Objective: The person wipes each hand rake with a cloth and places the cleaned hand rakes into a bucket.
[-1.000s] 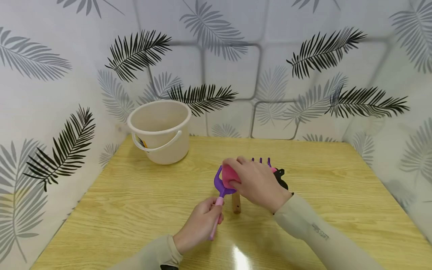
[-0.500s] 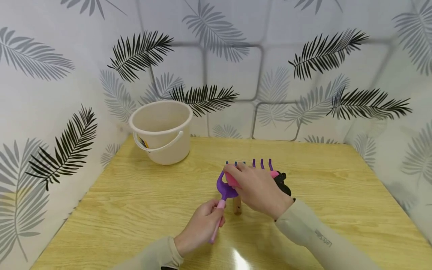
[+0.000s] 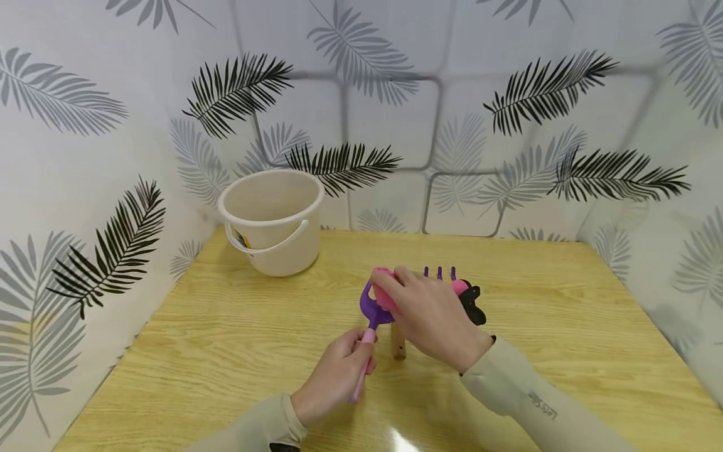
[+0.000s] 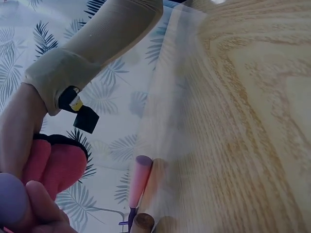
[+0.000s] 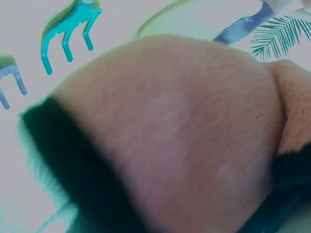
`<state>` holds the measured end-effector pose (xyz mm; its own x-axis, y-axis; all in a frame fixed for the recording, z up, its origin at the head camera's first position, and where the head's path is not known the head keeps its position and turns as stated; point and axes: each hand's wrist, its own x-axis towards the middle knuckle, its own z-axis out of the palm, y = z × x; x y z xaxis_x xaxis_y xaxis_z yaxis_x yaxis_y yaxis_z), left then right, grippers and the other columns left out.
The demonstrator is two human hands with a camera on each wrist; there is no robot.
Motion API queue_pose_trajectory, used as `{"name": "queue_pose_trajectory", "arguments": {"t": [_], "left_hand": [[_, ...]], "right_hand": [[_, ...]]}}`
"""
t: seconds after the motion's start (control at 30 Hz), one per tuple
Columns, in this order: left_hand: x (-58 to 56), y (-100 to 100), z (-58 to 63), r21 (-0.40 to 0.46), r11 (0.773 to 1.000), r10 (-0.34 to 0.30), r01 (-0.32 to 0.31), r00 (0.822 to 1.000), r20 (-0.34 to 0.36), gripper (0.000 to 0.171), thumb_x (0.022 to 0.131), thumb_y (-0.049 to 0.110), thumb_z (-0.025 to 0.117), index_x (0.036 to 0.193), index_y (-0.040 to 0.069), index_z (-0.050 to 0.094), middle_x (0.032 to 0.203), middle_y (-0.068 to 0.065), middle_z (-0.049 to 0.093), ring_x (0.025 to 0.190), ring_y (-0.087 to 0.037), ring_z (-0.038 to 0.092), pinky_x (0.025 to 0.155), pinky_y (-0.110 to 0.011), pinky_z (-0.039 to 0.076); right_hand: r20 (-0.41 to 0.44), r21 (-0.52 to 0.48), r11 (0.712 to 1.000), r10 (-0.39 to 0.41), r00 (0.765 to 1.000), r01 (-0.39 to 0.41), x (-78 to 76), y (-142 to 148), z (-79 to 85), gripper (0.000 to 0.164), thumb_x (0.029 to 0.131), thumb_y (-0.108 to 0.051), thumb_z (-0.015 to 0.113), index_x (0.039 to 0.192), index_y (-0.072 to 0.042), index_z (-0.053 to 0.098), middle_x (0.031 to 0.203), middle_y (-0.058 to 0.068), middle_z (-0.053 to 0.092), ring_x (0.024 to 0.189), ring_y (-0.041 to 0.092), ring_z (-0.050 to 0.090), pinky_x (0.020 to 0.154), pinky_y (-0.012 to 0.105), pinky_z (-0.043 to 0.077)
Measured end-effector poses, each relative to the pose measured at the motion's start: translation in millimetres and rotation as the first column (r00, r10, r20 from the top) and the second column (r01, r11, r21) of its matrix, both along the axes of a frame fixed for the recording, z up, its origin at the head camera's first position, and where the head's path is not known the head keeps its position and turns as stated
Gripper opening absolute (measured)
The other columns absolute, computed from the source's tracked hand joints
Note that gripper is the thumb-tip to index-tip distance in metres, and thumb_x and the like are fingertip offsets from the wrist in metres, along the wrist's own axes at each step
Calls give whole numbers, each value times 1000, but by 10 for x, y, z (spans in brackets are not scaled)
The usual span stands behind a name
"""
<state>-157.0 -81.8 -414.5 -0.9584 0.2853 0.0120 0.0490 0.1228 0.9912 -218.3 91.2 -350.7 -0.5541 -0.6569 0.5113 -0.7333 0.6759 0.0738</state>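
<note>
Gripping the tool [image 3: 369, 336] by its pink shaft, the left hand [image 3: 337, 369] had fingers curled round it, the butt jutting below toward the person. Tool lay mid-table in plan; height above the table [image 3: 536, 358] not readable. Long axis ran away from the person, leaning slightly right: purple end [image 3: 373, 312] far, butt near.

Right hand [image 3: 432, 314] pinched a pink cloth [image 3: 385, 300] over the purple end, hiding part of it; pressure could not be told.

Room: wood grain ran from the left hand out to the table's left edge, and from the right sleeve [image 3: 525, 392] to the right edge. Bucket [image 3: 282, 248] stood far left, well apart from the tool. Backdrop [image 3: 390, 207] rose behind the far edge. Tightest on the right: wooden handle [image 3: 398, 346] just beside the tool, purple prongs [image 3: 439, 274] beyond the right hand, a pink-and-black bundle [image 3: 472, 307] by its wrist.

Left wrist view caught a second pink handle [image 4: 139, 182], masked by the right hand from the head. Right wrist view gave three teal-looking prongs [image 5: 67, 35], likewise masked; its tint looked off.
</note>
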Motion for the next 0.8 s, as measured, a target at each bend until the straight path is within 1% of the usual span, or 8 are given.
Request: {"name": "queue_pose_trajectory", "arguments": {"t": [0.1, 0.13, 0.2, 0.37, 0.47, 0.53, 0.67, 0.8], "left_hand": [[-3, 12, 8, 8, 1000, -2, 1, 1000, 18, 31, 104, 25, 38, 96, -2, 51, 66, -4, 50, 35, -10, 39, 33, -20, 35], [-2, 19, 11, 0, 1000, -2, 2, 1000, 19, 31, 104, 25, 38, 95, -1, 51, 65, -3, 49, 35, -10, 38, 33, -20, 35], [10, 35, 15, -12, 1000, -11, 12, 1000, 22, 31, 104, 27, 38, 94, 0, 50, 66, -2, 49, 35, -10, 37, 33, -20, 34], [68, 84, -1, -56, 998, -18, 18, 1000, 3, 29, 103, 27, 41, 91, 2, 52, 66, -1, 50, 34, -11, 38, 32, -21, 33], [89, 94, -5, -67, 998, -11, 10, 1000, -7, 25, 102, 23, 42, 89, 3, 52, 66, -2, 50, 34, -11, 38, 31, -20, 33], [89, 89, -1, -80, 997, -12, 11, 1000, -11, 26, 102, 23, 42, 88, 3, 52, 66, -2, 50, 33, -11, 39, 31, -20, 33], [66, 71, -16, -103, 995, -13, 13, 1000, -4, 29, 103, 26, 40, 91, 3, 52, 67, -2, 50, 33, -11, 39, 31, -21, 33], [61, 69, -22, -97, 995, -22, 24, 1000, 18, 31, 104, 26, 37, 92, 2, 51, 68, -2, 49, 34, -11, 37, 32, -21, 32]], "right_hand": [[11, -21, 1000, 23, 1000, -23, 12, -41, 14, 44, 80, -10, 70, 119, -19, 51, 86, 0, 51, 53, 16, 45, 38, 27, 40], [8, -18, 999, 26, 1000, -26, 7, -55, 16, 45, 79, -10, 71, 119, -18, 51, 87, 1, 51, 54, 16, 45, 38, 27, 40], [-11, 0, 1000, 22, 1000, -22, -25, -82, 11, 41, 81, -10, 70, 116, -17, 51, 85, 1, 51, 53, 17, 44, 38, 28, 41], [-89, 48, 998, -44, 995, 49, -200, -73, -54, 31, 81, -12, 70, 106, -13, 51, 77, 3, 48, 47, 17, 41, 35, 29, 40], [-101, 74, 995, -64, 993, 72, -262, -53, -92, 29, 80, -9, 67, 103, -13, 50, 76, 4, 48, 46, 17, 40, 34, 28, 39], [-85, 86, 994, -53, 995, 60, -253, -53, -102, 30, 80, -5, 66, 104, -13, 51, 77, 3, 47, 47, 17, 41, 35, 28, 39], [-46, 98, 995, 1, 999, 4, -161, -91, -90, 36, 77, 1, 65, 106, -15, 50, 78, 1, 47, 51, 17, 41, 38, 29, 38], [-47, 109, 994, 15, 999, -10, -69, -109, -74, 37, 75, 3, 62, 106, -15, 50, 78, 1, 47, 52, 17, 39, 39, 31, 37]]}}
